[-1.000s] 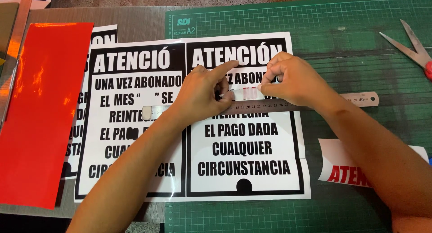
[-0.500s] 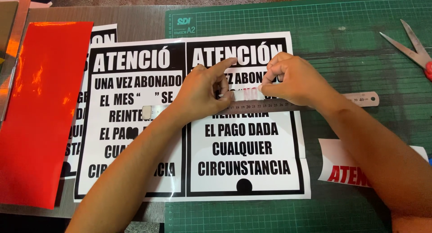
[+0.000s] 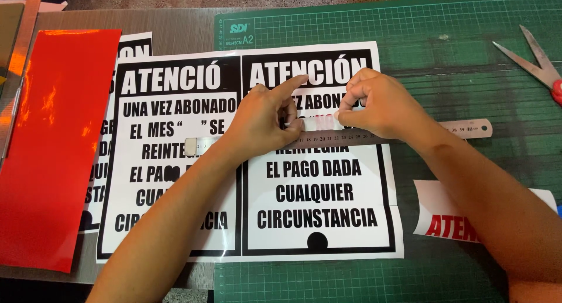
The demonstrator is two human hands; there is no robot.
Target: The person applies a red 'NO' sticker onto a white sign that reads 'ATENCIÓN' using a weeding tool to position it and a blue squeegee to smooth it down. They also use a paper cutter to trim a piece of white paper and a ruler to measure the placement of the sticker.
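Note:
Two black-and-white printed signs lie side by side, the left sign (image 3: 170, 156) on the table and the right sign (image 3: 322, 192) on a green cutting mat (image 3: 468, 74). A steel ruler (image 3: 468, 128) lies across both. My left hand (image 3: 263, 118) rests on the ruler, its index finger stretched up over the right sign's heading. My right hand (image 3: 377, 104) pinches a small pale strip (image 3: 319, 122) with reddish marks, held flat on the right sign just above the ruler. The fingers of both hands touch the strip's ends.
A glossy red sheet (image 3: 50, 145) lies at the left on the grey table. Scissors (image 3: 535, 60) with a red handle sit at the mat's right edge. A white sticker with red letters (image 3: 451, 218) lies at the lower right. Another printed sheet (image 3: 134, 45) peeks out under the left sign.

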